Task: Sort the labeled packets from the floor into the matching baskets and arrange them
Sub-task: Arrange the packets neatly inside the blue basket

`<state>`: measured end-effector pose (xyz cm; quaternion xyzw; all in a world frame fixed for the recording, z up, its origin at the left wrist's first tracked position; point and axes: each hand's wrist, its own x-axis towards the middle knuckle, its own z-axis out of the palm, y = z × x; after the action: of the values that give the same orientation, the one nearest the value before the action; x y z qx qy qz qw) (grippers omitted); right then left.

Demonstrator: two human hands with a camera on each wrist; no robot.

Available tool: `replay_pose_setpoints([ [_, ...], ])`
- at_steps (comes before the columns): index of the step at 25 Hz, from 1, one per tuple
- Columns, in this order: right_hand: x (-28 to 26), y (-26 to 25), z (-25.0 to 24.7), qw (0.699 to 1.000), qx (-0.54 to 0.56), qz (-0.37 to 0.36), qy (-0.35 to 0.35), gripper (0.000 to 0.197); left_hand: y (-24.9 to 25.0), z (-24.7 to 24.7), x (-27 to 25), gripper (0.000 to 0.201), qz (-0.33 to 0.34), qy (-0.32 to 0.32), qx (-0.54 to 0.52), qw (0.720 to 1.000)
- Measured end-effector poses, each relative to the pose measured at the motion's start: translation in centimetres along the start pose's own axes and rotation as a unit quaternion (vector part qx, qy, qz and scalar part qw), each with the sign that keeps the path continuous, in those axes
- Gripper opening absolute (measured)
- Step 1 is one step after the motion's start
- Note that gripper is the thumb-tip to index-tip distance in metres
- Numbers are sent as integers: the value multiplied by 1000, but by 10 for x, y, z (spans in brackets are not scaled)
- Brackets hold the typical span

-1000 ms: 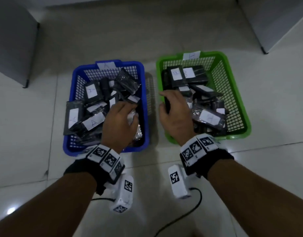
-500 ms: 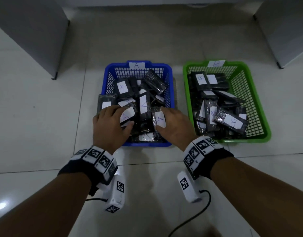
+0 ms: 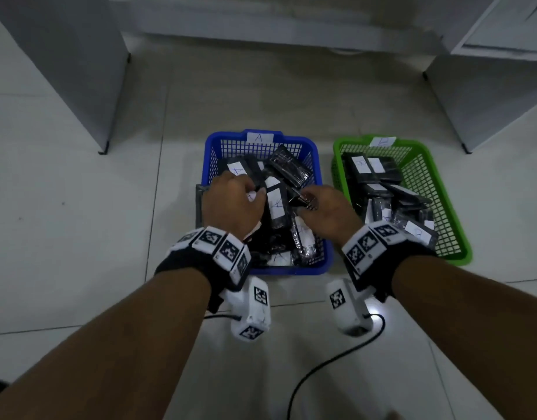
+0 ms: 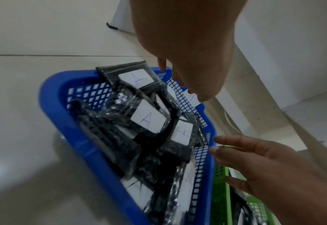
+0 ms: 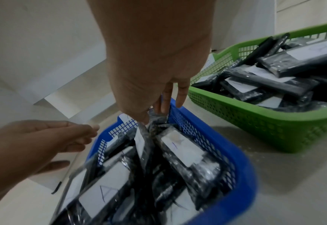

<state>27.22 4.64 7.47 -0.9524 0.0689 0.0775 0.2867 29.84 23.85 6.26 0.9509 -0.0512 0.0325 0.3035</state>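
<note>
Right hand (image 5: 155, 64) pinches a packet (image 5: 156, 120) upright in the blue basket (image 3: 320, 256); left hand (image 3: 231, 204) beside it, fingers curled, grip unclear. Floor sorted, arranging underway. Next: lay packet flat. Green basket (image 3: 455, 237) to the right.

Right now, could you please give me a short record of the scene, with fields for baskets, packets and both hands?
blue basket: on the floor, tagged A, full of black packets
green basket: to its right, also holding packets, tag unreadable
left hand: over the blue basket, fingers relaxed, holding nothing visible
right hand: over the blue basket, pinching a wrapped packet by its top edge
floor: no loose packets visible
</note>
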Motion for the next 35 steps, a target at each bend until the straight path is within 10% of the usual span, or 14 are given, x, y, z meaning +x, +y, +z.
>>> replay_pose_setpoints([
  [17,159,13,-3,995,42,-64,-67,7,17,9,72,40,-237,-51,96,966],
  [27,180,17,20,995,-44,-45,-81,24,-11,42,107,68,-242,-104,54,963],
  [35,196,4,9,966,237,50,-94,20,-24,42,121,76,-255,-204,0,945],
])
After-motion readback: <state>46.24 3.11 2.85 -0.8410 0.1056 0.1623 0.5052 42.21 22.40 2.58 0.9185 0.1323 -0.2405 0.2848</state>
